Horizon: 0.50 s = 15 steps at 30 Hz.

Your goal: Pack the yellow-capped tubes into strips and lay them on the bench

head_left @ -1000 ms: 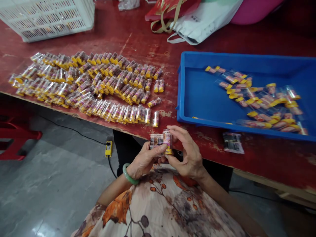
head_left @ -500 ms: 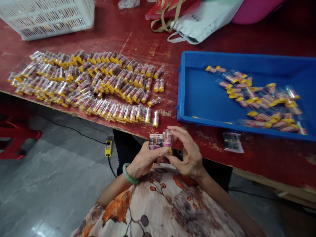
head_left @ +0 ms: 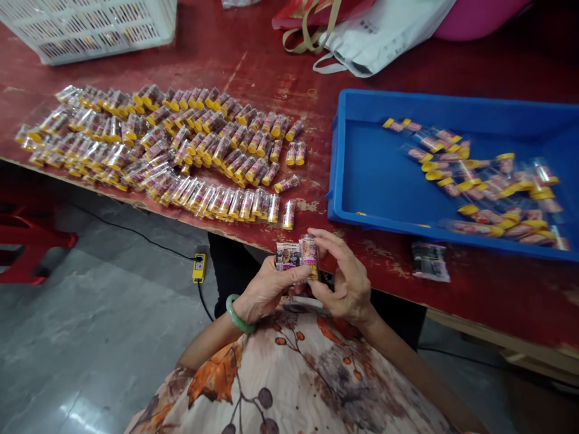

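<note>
My left hand (head_left: 268, 290), with a green bangle at the wrist, is closed on a small dark printed packet (head_left: 288, 255). Its thumb also presses on a clear tube with a yellow end (head_left: 308, 253), which stands upright beside the packet. My right hand (head_left: 346, 280) has its fingers curved around that tube, fingertips at the top and thumb near the bottom. Just beyond my hands, a single similar tube (head_left: 288, 215) stands at the table edge. Many more yellow-capped tubes (head_left: 217, 202) spread in rows to the left.
A blue tray (head_left: 335, 175) with several yellow-ended tubes stands at the right. By its near edge lies a dark packet (head_left: 430, 261). A white basket (head_left: 108, 33), a white bag (head_left: 384, 39) and a pink object (head_left: 479, 18) are at the back. A red stool (head_left: 36, 241) stands left on the floor.
The view has shifted slightly. My hands keep nearly the same pose around the packet and the tube; nothing else has visibly moved.
</note>
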### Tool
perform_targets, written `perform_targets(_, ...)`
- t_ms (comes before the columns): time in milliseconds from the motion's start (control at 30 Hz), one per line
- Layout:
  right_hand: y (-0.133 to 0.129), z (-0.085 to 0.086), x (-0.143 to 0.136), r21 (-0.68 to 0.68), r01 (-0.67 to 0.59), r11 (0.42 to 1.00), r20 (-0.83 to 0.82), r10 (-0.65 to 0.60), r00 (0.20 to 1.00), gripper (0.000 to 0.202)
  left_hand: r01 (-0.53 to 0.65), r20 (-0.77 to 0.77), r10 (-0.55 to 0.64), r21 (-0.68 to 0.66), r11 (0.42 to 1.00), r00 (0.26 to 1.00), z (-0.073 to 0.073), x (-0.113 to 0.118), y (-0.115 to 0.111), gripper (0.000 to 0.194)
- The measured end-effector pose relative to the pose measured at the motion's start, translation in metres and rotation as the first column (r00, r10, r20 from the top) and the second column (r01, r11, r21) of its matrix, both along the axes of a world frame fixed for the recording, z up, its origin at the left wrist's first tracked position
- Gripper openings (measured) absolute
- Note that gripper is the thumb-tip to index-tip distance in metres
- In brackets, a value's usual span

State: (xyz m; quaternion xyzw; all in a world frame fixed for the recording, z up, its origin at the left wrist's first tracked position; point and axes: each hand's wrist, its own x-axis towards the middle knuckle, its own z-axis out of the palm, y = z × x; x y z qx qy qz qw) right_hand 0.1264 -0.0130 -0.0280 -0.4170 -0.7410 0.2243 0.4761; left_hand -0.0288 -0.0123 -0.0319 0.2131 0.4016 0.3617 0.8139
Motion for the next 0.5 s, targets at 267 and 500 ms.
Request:
perform_targets(267, 0.0018, -0.0022, -0.0026, 0.041, 0.016, 0.999, 0.054, -0.018, 0.998, 0.069, -0.020, 0.022, 0.019, 0.050, 0.999, 1.000, -0.0026, -0.0007, -0.0016, 0.031)
perform_targets(500, 0.0093, -0.0014, -0.0010, 0.040, -0.069, 0.997, 0.175, 0.061, 0.983, 0.075, -0.036, -0.033, 0.038, 0.077, 0.996, 0.999, -0.0040, -0.0067, 0.0025, 0.031)
